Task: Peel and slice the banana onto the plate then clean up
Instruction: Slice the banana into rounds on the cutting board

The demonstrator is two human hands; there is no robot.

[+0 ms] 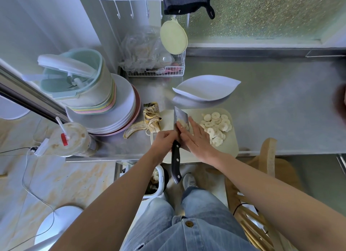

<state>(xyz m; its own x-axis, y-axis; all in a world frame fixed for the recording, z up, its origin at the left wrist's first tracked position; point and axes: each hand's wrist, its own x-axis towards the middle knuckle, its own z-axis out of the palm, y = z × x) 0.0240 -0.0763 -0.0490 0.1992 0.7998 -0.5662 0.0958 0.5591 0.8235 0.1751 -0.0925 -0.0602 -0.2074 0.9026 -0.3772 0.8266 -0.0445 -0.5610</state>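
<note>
Surface: a brushed steel counter (271, 104) carried a pale rounded cutting board (231, 147) at its near edge.
Left hand: the left hand (162, 143) was closed around the front of the black riveted handle of a broad steel cleaver (180, 119), at about 7 o'clock on the board; the handle's rear half overhung the counter edge.
Right hand: the right hand (196, 136) lay flat against the blade's right face, fingers together and extended toward 11 o'clock, apparently wiping off stuck fruit.
Banana residue: a few pale pieces (184, 124) clung to the blade by the fingertips.
Sliced banana: a heap of round white slices (216, 128) lay toward 2 o'clock on the board, none yet on the plate.
Plate: a white leaf-shaped plate (206, 87) stood empty at 12 o'clock from the board, apart from it.
Peel: the yellow spotted peel (148, 122) lay at 9 o'clock, touching the board's left edge.
Hazard: fingers sliding along the blade could meet the cutting edge if the wipe ran toward it.
Second hazard: slippery residue might loosen the grip, letting the cleaver tip toward the legs below.
</note>
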